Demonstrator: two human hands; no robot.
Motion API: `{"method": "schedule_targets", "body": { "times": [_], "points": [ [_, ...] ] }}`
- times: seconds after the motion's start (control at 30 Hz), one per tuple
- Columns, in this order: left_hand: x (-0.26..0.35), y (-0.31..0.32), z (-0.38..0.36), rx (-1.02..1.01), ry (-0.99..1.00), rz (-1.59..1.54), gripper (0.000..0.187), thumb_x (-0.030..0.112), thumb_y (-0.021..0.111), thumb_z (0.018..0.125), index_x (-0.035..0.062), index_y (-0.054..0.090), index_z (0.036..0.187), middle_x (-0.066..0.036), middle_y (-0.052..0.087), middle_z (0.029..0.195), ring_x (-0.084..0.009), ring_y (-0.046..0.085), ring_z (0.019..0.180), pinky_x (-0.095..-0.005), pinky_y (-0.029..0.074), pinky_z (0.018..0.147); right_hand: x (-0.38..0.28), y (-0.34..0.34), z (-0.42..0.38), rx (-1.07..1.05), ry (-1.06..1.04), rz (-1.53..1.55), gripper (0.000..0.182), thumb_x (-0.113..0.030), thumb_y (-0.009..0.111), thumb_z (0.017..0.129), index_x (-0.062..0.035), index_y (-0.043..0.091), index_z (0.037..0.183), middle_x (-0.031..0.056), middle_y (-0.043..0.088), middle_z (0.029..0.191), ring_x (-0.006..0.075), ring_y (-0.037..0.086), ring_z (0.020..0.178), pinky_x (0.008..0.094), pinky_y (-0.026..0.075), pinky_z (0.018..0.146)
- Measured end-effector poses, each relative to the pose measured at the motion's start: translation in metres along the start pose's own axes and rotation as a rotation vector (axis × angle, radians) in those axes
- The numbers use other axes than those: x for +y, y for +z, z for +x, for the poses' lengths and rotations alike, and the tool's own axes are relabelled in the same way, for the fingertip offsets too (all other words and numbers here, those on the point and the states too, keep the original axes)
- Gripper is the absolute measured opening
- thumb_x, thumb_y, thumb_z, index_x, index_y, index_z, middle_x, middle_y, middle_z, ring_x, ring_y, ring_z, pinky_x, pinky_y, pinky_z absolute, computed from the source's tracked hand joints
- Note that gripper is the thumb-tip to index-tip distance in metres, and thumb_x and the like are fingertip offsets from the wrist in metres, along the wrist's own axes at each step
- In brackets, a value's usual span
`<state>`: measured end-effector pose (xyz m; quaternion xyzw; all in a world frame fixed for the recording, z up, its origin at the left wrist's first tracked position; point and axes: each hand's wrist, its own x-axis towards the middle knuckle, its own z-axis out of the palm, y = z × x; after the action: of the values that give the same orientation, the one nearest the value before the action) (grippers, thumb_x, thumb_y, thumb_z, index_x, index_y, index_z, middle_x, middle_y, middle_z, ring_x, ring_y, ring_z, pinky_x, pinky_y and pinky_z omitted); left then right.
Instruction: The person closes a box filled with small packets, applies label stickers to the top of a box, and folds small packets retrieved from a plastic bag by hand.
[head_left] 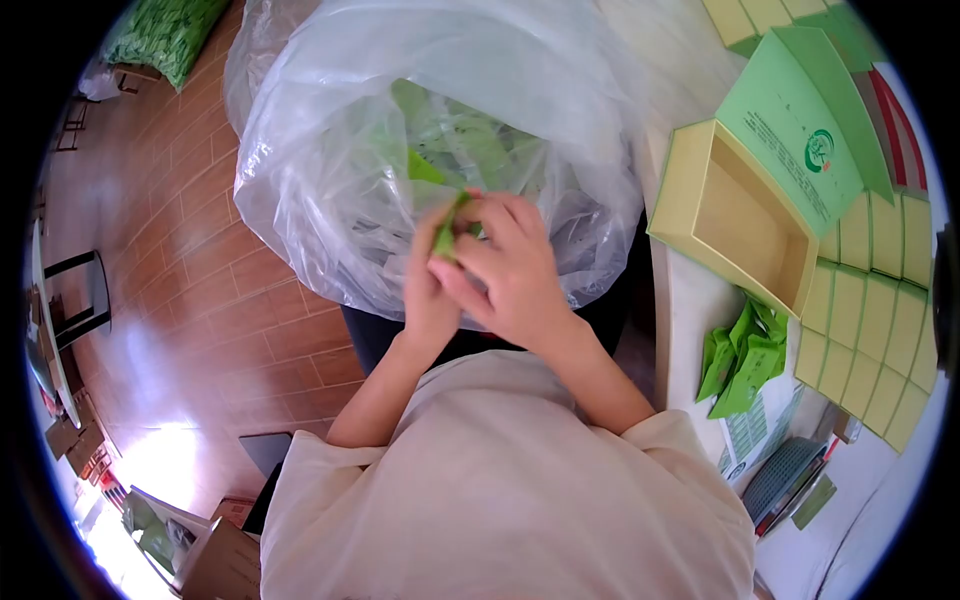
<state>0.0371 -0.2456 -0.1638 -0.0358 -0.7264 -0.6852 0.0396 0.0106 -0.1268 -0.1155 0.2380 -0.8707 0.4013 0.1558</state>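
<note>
Both my hands are close together over the front of a large clear plastic bag point(310, 190). Between them is a small green packet point(448, 232), partly covered by fingers. My left hand point(428, 290) is closed around its lower left side, slightly blurred. My right hand point(515, 262) has its fingers curled on the packet from the right. Inside the bag, more green packets point(470, 140) show through the film. To the right, several green packets point(745, 360) lie in a pile beside an open box point(745, 210) with a green lid and a cream inside.
Stacked cream-and-green boxes point(865, 330) line the right side of the white table point(690, 300). A printed sheet point(755, 430) and a grey basket-like item point(785, 480) lie nearer me. At left are tiled floor point(220, 270), a dark-framed stool point(80, 295) and a cardboard box point(225, 560).
</note>
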Motion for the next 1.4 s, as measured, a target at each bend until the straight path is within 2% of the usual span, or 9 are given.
{"method": "schedule_targets", "body": {
  "times": [0.1, 0.17, 0.2, 0.4, 0.93, 1.03, 1.1, 1.33, 1.4],
  "points": [
    [0.015, -0.005, 0.014, 0.234, -0.319, -0.577, 0.039, 0.033, 0.036, 0.100, 0.0007, 0.046, 0.119, -0.012, 0.057, 0.113, -0.0198, 0.055, 0.104, -0.0343, 0.044, 0.091, -0.003, -0.005, -0.011, -0.043, -0.007, 0.126, 0.029, -0.014, 0.067, 0.079, -0.0081, 0.060, 0.106, 0.0131, 0.049, 0.117, 0.0317, 0.047, 0.105, 0.0354, 0.039, 0.088],
    [0.018, -0.007, 0.021, 0.317, -0.364, -0.622, 0.039, 0.036, 0.036, 0.100, 0.0015, 0.047, 0.116, -0.011, 0.058, 0.110, -0.0190, 0.055, 0.100, -0.0338, 0.045, 0.088, 0.004, -0.003, -0.021, 0.116, 0.226, 0.167, 0.033, -0.012, 0.068, 0.079, -0.0067, 0.058, 0.109, 0.0136, 0.053, 0.111, 0.0297, 0.051, 0.099, 0.0339, 0.042, 0.084],
    [0.019, -0.008, 0.023, 0.388, -0.407, -0.672, 0.040, 0.038, 0.036, 0.100, 0.0022, 0.049, 0.112, -0.010, 0.058, 0.106, -0.0182, 0.056, 0.095, -0.0333, 0.046, 0.084, 0.005, -0.003, -0.019, 0.132, 0.240, 0.259, 0.025, -0.009, 0.069, 0.075, -0.0046, 0.059, 0.098, 0.0120, 0.057, 0.091, 0.0295, 0.056, 0.081, 0.0357, 0.045, 0.066],
    [0.018, -0.006, 0.034, 0.465, -0.491, -1.053, 0.030, 0.037, 0.041, 0.099, 0.0115, 0.044, 0.084, 0.002, 0.041, 0.075, -0.0093, 0.039, 0.067, -0.0226, 0.037, 0.066, 0.007, 0.007, -0.032, 0.063, 0.095, 0.173, 0.013, -0.003, 0.067, 0.074, -0.0032, 0.055, 0.080, 0.0102, 0.053, 0.071, 0.0297, 0.052, 0.060, 0.0375, 0.043, 0.054],
    [0.018, -0.005, 0.033, 0.491, -0.370, -0.887, 0.042, 0.048, 0.040, 0.096, 0.0155, 0.033, 0.070, 0.004, 0.029, 0.065, -0.0085, 0.027, 0.057, -0.0236, 0.028, 0.054, -0.003, 0.017, -0.032, 0.120, -0.004, 0.120, 0.016, 0.001, 0.069, 0.071, -0.0027, 0.057, 0.080, 0.0107, 0.056, 0.071, 0.0283, 0.056, 0.063, 0.0361, 0.045, 0.053],
    [0.010, -0.012, 0.032, 0.492, -0.372, -0.948, 0.041, 0.046, 0.040, 0.097, 0.0157, 0.033, 0.070, 0.004, 0.029, 0.065, -0.0086, 0.027, 0.057, -0.0232, 0.028, 0.054, -0.003, 0.014, -0.033, 0.090, 0.023, 0.173, 0.013, 0.001, 0.068, 0.073, -0.0021, 0.057, 0.080, 0.0105, 0.056, 0.071, 0.0281, 0.055, 0.062, 0.0352, 0.044, 0.054],
    [0.005, -0.018, 0.031, 0.403, -0.301, -1.045, 0.022, 0.012, 0.045, 0.093, 0.0163, 0.037, 0.073, 0.005, 0.033, 0.066, -0.0067, 0.032, 0.058, -0.0203, 0.033, 0.055, -0.001, 0.013, -0.036, -0.021, 0.163, 0.333, 0.011, 0.000, 0.066, 0.076, -0.0012, 0.056, 0.081, 0.0106, 0.055, 0.071, 0.0275, 0.055, 0.062, 0.0339, 0.044, 0.054],
    [0.005, -0.021, 0.032, 0.394, -0.250, -1.051, 0.021, 0.011, 0.044, 0.094, 0.0158, 0.038, 0.074, 0.005, 0.034, 0.066, -0.0068, 0.034, 0.059, -0.0201, 0.034, 0.056, -0.007, 0.011, -0.029, -0.122, 0.252, 0.327, 0.011, -0.005, 0.064, 0.078, -0.0034, 0.056, 0.084, 0.0094, 0.056, 0.074, 0.0278, 0.055, 0.062, 0.0368, 0.044, 0.053],
    [0.005, -0.023, 0.031, 0.417, -0.302, -1.005, 0.022, 0.016, 0.044, 0.095, 0.0154, 0.038, 0.074, 0.005, 0.034, 0.067, -0.0068, 0.034, 0.060, -0.0203, 0.034, 0.056, -0.006, 0.014, -0.027, 0.079, 0.011, 0.210, 0.019, -0.006, 0.066, 0.075, -0.0047, 0.058, 0.091, 0.0067, 0.055, 0.076, 0.0247, 0.055, 0.063, 0.0354, 0.045, 0.052]
  ]
}}
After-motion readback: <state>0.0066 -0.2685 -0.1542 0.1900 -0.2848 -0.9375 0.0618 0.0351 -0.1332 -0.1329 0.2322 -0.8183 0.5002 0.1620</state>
